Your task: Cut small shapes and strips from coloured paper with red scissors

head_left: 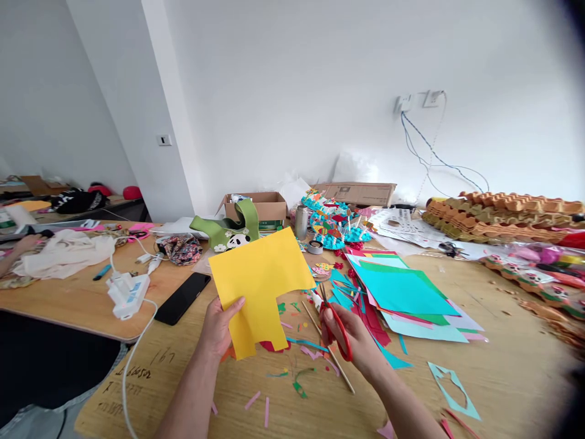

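My left hand grips a sheet of yellow paper by its left edge, thumb on the front. Pieces are cut out of the sheet's lower edge and lower right corner. My right hand is closed round the red handles of a pair of scissors, whose blades point up, just right of the paper and apart from it. Below the hands lie paper scraps and a thin wooden stick. A stack of coloured paper, with blue on top, rests beyond my right hand.
At left are a black phone, a white power strip and its cable. A green panda bag, a metal flask and a cardboard box stand behind. Egg cartons are piled at right. Another person's hand shows far left.
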`<state>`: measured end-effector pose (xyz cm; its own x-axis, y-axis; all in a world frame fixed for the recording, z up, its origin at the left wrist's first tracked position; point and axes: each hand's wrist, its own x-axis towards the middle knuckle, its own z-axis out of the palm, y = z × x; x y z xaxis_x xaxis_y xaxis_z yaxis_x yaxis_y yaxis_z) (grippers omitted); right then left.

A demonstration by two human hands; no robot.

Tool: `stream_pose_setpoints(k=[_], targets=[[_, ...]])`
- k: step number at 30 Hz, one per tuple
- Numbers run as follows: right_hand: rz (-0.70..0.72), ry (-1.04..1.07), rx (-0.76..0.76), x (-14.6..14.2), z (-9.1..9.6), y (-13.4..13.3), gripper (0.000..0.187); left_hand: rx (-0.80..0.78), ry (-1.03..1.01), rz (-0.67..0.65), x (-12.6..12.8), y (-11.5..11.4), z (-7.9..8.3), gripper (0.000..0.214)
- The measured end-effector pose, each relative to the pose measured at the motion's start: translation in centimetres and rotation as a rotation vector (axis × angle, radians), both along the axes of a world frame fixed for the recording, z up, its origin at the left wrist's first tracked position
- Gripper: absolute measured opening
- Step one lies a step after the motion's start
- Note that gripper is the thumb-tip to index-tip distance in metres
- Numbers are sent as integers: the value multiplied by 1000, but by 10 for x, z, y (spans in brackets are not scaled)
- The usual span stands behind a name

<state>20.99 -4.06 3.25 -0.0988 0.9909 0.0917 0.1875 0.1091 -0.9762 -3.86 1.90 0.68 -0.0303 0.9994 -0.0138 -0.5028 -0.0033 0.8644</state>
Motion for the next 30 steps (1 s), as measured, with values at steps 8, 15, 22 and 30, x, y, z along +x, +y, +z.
stream_pose_setpoints(k=[8,15,22,30], targets=[[72,-23,8,1,-8,0,37,-12,7,-8,0,0,1,49],[53,-40,17,4,-10,2,36,-18,10,-24,0,0,1,45],[42,-73,-7,4,-7,0,35,-27,5,-40,1,1,1,42],[35,-88,-18,4,-8,2,36,-28,7,-33,1,-1,1,42]])
